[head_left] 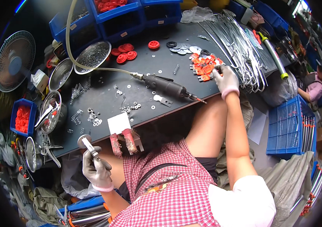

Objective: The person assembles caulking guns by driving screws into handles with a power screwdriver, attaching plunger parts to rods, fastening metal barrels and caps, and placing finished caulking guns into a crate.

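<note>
My left hand (97, 172), in a pale grey glove, is closed around a small metal part (88, 145) with a round disc at its top end. It holds this part upright in front of the table's near left edge. At the right, my gloved right hand (227, 79) reaches to the edge of a pile of orange plastic pieces (203, 68). Its fingers are bent together at the pile, and whatever they pinch is hidden. Between the hands, a black air screwdriver (164, 86) with a hose lies on the dark table (138, 96), its bit pointing right.
Red plastic wheels (125, 53), springs (79, 90) and small washers (128, 108) are scattered about. Metal bowls (92, 56) stand at the left, blue bins (119, 20) at the back. Bent metal rods (244, 56) lie right of my right hand. A clamp with red grips (128, 142) juts from the front edge.
</note>
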`<state>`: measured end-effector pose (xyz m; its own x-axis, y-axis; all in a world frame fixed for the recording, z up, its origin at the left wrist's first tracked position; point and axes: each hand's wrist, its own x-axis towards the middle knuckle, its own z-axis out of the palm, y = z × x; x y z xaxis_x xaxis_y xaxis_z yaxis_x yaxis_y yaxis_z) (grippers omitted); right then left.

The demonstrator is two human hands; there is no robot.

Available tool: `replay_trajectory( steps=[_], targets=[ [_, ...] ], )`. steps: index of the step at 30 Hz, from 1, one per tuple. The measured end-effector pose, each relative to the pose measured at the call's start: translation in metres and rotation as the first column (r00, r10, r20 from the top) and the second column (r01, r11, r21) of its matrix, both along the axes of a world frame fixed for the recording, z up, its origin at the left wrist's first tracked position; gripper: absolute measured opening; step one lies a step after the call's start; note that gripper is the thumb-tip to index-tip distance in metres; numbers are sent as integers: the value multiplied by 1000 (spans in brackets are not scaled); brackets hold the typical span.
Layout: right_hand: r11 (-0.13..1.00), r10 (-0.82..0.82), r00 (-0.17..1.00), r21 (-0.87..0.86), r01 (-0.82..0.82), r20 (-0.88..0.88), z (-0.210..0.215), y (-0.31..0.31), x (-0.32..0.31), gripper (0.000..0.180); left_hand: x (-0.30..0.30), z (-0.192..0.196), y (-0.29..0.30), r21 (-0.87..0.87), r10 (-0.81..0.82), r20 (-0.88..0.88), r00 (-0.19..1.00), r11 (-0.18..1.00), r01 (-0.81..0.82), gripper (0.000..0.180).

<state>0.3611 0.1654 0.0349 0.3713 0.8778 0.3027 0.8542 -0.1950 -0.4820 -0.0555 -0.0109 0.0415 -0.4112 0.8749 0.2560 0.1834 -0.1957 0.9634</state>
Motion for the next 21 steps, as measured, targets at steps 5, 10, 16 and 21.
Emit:
replay_trajectory(
  steps=[5, 10, 16, 21],
  targets=[
    [880, -160, 958, -406, 247, 236, 17, 26, -28, 50, 3, -2, 8, -44, 51, 28, 998, 998, -49, 20],
    [923, -186, 981, -331, 196, 61, -9, 28, -8, 42, 10, 5, 6, -28, 2, -13, 1000, 1000, -2, 19],
    [988, -12, 898, 134, 79, -440, -15, 12, -3, 28, 8, 21, 24, 107, -22, -47, 999, 994, 27, 21],
    [791, 581, -239, 609, -61, -778, 29, -69, -159, 22, 41, 50, 54, 138, -131, -102, 986, 980, 144, 22]
  ],
)
